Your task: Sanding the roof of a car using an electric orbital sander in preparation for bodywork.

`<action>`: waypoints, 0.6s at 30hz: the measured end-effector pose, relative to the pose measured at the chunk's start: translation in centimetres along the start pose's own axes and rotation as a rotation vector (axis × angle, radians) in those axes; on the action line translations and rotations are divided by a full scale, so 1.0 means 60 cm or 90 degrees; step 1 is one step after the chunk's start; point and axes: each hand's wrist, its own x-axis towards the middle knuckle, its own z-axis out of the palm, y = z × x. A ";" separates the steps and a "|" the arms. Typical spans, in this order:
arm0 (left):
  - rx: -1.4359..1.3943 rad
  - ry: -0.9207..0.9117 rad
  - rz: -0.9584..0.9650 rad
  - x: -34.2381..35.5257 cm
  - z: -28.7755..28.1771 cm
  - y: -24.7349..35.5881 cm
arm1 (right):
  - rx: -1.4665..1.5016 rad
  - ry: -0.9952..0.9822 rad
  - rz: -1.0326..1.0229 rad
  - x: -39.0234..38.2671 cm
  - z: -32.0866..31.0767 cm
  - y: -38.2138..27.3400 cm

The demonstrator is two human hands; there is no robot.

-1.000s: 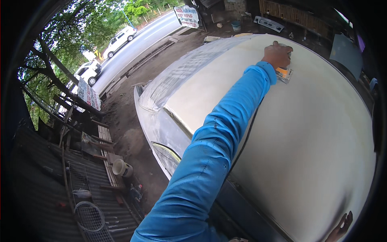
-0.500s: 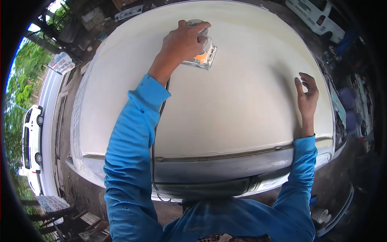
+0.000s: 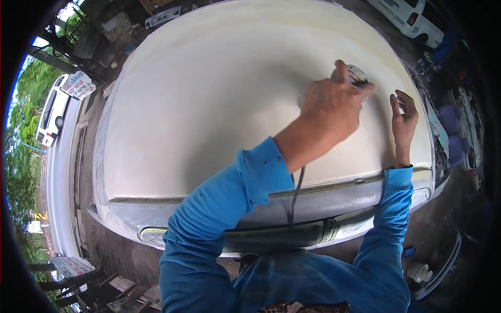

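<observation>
On the right part of the roof (image 3: pixel 219 68), the left hand (image 3: pixel 330 107) had its fingers curled around the sander (image 3: pixel 357 76); the right hand's (image 3: pixel 404 121) were half open, seemingly empty. Good work probably called for light, even pressure, the sander flat and cord (image 3: pixel 296 195) clear

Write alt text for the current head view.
The left hand grips a round-topped tool over a pale vehicle roof; the right hand, apparently empty, is half-curled beside it. Far left, a white car is on a road.
</observation>
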 end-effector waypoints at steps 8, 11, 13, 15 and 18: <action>0.144 0.084 -0.207 -0.058 -0.108 -0.357 | -0.016 -0.014 -0.018 -0.001 0.006 -0.006; 0.194 0.070 -0.285 -0.094 -0.154 -0.463 | 0.002 -0.020 -0.027 0.001 0.008 -0.011; 0.203 0.060 -0.303 -0.113 -0.181 -0.504 | 0.008 -0.009 -0.026 0.005 0.008 -0.014; 0.193 0.037 -0.372 -0.122 -0.191 -0.515 | 0.020 -0.012 -0.041 0.011 0.011 -0.018; 0.175 0.049 -0.336 -0.119 -0.172 -0.469 | 0.029 -0.002 -0.062 0.016 0.019 -0.023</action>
